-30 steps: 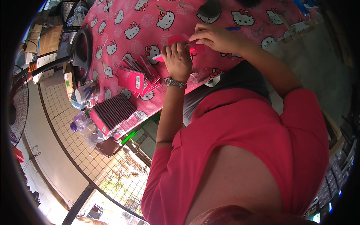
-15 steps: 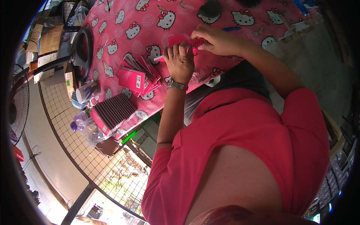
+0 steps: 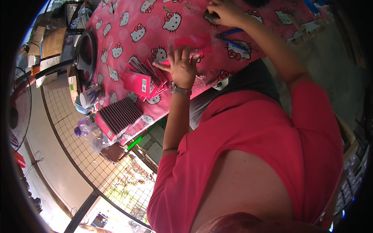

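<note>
At the left edge of the frame a fan (image 3: 17,112) stands by a wire grid fence (image 3: 77,143). Right of it, a tray of dark rods (image 3: 118,116) overhangs the worktop (image 3: 124,23) rim, just beside a fanned stack of red booklets (image 3: 142,79). At centre, the left hand (image 3: 180,66) pinches a red card (image 3: 194,42), fingers spread. At upper right the right hand (image 3: 223,11) rests on a dark object (image 3: 210,17), grip unclear; blue-handled pliers (image 3: 233,39) lie just below, bare cloth around them.
</note>
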{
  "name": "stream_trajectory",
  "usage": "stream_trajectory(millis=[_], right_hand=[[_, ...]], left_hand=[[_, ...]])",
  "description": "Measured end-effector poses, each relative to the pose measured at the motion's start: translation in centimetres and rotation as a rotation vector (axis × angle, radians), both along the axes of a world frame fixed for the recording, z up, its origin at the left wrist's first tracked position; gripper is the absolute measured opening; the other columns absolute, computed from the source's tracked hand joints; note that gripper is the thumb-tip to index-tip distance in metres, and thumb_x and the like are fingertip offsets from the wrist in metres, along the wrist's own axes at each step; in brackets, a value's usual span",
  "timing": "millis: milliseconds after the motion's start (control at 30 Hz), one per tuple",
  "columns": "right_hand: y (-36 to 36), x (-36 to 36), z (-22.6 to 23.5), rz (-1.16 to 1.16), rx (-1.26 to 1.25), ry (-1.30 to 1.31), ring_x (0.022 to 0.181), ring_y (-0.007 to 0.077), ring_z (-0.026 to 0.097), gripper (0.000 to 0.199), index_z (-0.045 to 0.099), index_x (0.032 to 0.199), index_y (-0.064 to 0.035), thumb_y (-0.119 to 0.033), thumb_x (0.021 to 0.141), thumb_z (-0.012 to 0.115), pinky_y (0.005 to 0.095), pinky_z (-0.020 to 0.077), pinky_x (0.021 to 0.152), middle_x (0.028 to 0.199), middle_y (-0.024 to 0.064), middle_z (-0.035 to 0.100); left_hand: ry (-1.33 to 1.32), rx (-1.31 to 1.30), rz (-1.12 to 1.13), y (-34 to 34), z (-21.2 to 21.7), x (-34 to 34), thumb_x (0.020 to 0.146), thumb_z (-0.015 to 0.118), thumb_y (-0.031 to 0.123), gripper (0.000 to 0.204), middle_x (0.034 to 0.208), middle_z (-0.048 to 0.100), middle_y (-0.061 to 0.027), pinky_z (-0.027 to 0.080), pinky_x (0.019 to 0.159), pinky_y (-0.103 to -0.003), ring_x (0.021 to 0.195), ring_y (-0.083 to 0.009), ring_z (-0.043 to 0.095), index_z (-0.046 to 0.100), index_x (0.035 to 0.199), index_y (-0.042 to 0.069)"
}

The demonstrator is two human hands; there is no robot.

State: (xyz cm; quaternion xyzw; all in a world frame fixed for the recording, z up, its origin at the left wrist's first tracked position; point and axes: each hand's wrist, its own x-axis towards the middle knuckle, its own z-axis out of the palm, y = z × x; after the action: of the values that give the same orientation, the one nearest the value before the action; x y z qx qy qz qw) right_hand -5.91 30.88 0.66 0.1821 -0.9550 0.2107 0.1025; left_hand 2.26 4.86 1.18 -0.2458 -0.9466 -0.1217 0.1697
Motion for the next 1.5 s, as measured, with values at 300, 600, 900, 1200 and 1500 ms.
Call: stream_trajectory(millis=[300, 600, 900, 1200, 1500], right_hand=[[-3.5, 2.0, 2.7, 0.429, -0.472, -0.777, 0.12, 0.0247, 0.048, 0.046, 0.067, 0.106, -0.0056, -0.014, 0.06, 0.065, 0.0345, 0.0394, 0.1, 0.135, 0.0116, 0.048], [-3.4, 3.5, 3.3, 0.439, -0.662, -0.783, 0.119, 0.0232, 0.048, 0.043, 0.067, 0.105, -0.0053, -0.015, 0.064, 0.068, 0.0367, 0.0394, 0.1, 0.134, 0.0093, 0.048], [-4.7, 2.4, 3.4, 0.511, -0.772, -0.876, 0.123, 0.0224, 0.045, 0.047, 0.068, 0.11, -0.009, -0.017, 0.064, 0.071, 0.036, 0.0368, 0.102, 0.133, 0.008, 0.047], [-5.6, 1.3, 3.1, 0.668, -1.153, -1.112, 0.119, 0.0213, 0.05, 0.047, 0.068, 0.112, -0.0066, -0.014, 0.066, 0.071, 0.034, 0.0341, 0.106, 0.126, 0.0068, 0.053], [-6.8, 0.4, 2.7, 0.686, -0.911, -1.05, 0.117, 0.022, 0.049, 0.048, 0.066, 0.112, -0.0036, -0.018, 0.066, 0.072, 0.0352, 0.0355, 0.103, 0.119, 0.0079, 0.057]], left_hand=[[-0.065, 0.127, -0.071, -1.0, -0.3, -0.4, 0.071, 0.079, 0.031, 0.033, 0.098, 0.062, -0.004, 0.04, 0.083, -0.044, 0.097, -0.029, 0.053, 0.065, 0.095, 0.014], [-0.086, 0.212, -0.058, -1.6, -1.0, -0.4, 0.064, 0.083, 0.03, 0.041, 0.098, 0.058, -0.0068, 0.042, 0.084, -0.044, 0.096, -0.0303, 0.053, 0.061, 0.095, 0.012], [-0.068, 0.27, -0.048, -3.1, 0.1, -0.9, 0.068, 0.08, 0.018, 0.036, 0.099, 0.058, -0.0108, 0.044, 0.085, -0.043, 0.095, -0.0314, 0.055, 0.061, 0.097, 0.009], [-0.223, 0.409, -0.074, -3.7, 0.0, -1.3, 0.07, 0.081, 0.012, 0.035, 0.099, 0.057, -0.0133, 0.05, 0.076, -0.04, 0.089, -0.0316, 0.058, 0.062, 0.099, 0.005], [-0.266, 0.481, -0.139, -3.9, 0.2, -2.2, 0.07, 0.08, 0.01, 0.036, 0.09, 0.06, -0.0118, 0.05, 0.072, -0.04, 0.084, -0.0297, 0.06, 0.059, 0.098, 0.002]])
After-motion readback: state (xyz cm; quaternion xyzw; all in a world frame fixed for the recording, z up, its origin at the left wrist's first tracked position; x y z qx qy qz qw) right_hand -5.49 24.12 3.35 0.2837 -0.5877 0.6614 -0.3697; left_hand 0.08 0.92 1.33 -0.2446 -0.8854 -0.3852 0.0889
